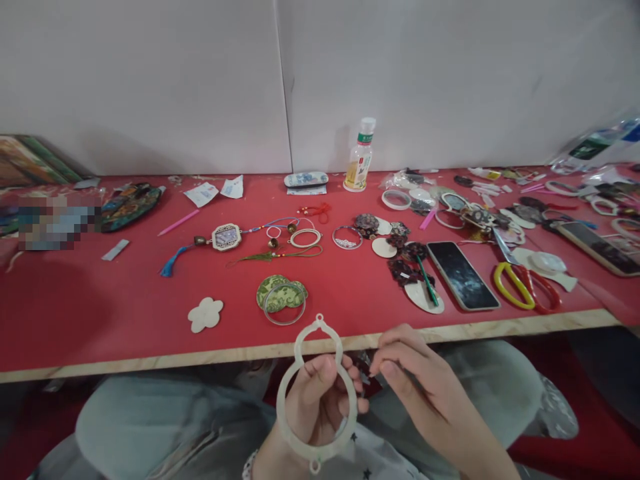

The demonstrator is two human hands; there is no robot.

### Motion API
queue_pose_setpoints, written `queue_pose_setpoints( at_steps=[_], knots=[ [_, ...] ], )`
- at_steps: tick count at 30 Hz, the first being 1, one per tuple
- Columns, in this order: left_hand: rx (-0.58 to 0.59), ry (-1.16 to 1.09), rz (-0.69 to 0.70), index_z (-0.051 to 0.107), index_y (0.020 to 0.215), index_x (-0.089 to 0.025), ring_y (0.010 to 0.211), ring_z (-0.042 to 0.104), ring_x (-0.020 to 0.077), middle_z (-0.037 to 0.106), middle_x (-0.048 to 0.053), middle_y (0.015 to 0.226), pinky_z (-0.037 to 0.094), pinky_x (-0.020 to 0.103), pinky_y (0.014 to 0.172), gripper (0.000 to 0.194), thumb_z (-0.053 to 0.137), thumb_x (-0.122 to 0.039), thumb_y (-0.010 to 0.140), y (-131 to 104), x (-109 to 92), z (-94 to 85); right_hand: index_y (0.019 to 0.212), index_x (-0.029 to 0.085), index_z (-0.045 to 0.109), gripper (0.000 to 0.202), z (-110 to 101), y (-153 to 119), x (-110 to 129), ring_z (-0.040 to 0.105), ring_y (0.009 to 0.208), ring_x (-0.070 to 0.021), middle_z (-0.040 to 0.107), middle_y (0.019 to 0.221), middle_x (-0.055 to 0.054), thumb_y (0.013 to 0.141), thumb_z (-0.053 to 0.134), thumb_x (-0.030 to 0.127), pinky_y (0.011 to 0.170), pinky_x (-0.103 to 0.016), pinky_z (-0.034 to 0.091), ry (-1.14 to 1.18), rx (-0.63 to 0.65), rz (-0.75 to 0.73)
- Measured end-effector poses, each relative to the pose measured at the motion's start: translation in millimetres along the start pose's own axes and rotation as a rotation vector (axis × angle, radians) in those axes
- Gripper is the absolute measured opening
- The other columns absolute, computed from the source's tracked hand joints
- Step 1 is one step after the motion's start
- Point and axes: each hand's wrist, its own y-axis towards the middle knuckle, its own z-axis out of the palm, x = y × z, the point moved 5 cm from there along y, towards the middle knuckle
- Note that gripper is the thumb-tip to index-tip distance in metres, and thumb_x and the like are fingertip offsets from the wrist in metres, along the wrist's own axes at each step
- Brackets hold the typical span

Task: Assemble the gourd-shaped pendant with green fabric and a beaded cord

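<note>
My left hand (325, 390) is closed on a cream, gourd-shaped frame (281, 400), which stands upright with a small loop at its top and bottom. The thumb lies over the frame's waist, and the other fingers curl behind it. To the right, my right hand (425, 383) is apart from the frame, thumb and fingertips drawn together in a pinch. Whether anything small is between them I cannot make out. On the red table (125, 320) just beyond lie a green patterned gourd-shaped piece (285, 298) with a clear ring (285, 323) over it, and a white flower-shaped piece (205, 315).
A phone (463, 275) and yellow-and-red scissors (515, 283) lie to the right, near dark decorated pieces (400, 270) and a green pen (427, 281). A tasselled pendant (226, 237) lies left of centre. A bottle (360, 157) stands by the wall.
</note>
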Motion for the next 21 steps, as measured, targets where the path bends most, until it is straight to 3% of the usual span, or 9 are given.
queue_pose_setpoints(
  at_steps=[5,10,15,21],
  knots=[
    [-0.072,-0.024,0.032,0.061,0.071,-0.009,0.052,0.062,0.0119,0.063,0.003,0.063,0.052,0.020,0.051,0.030,0.076,-0.032,0.059,4,-4,-8.0,0.073,0.020,0.047,0.011,-1,-2,-6,0.052,0.065,-0.0137,0.054,0.070,-0.001,0.084,0.044,0.022,0.060,-0.025,0.045,-0.077,-0.001,0.093],
    [-0.083,-0.038,0.071,0.062,0.075,-0.009,0.055,0.062,0.0120,0.063,0.004,0.066,0.053,0.021,0.055,0.029,0.073,-0.032,0.063,9,-5,-15.1,0.080,0.020,0.049,0.002,-1,-3,-9,0.053,0.071,-0.0144,0.056,0.075,-0.002,0.082,0.048,0.020,0.063,-0.026,0.045,-0.123,0.040,0.113],
    [-0.103,-0.032,0.129,0.062,0.071,-0.010,0.054,0.060,0.0119,0.062,0.002,0.063,0.052,0.022,0.053,0.029,0.076,-0.033,0.059,13,-10,-17.3,0.082,0.021,0.054,0.011,0,-4,-14,0.055,0.071,-0.0157,0.058,0.070,-0.002,0.084,0.043,0.017,0.064,-0.026,0.046,-0.118,0.035,0.097],
    [-0.161,0.021,0.198,0.062,0.065,-0.010,0.055,0.057,0.0110,0.061,0.001,0.062,0.051,0.023,0.052,0.030,0.078,-0.033,0.054,13,-15,-18.6,0.094,0.022,0.052,0.020,-1,-4,-14,0.055,0.082,-0.0186,0.058,0.086,-0.005,0.078,0.047,0.012,0.070,-0.031,0.046,-0.192,0.000,0.065]
  ],
)
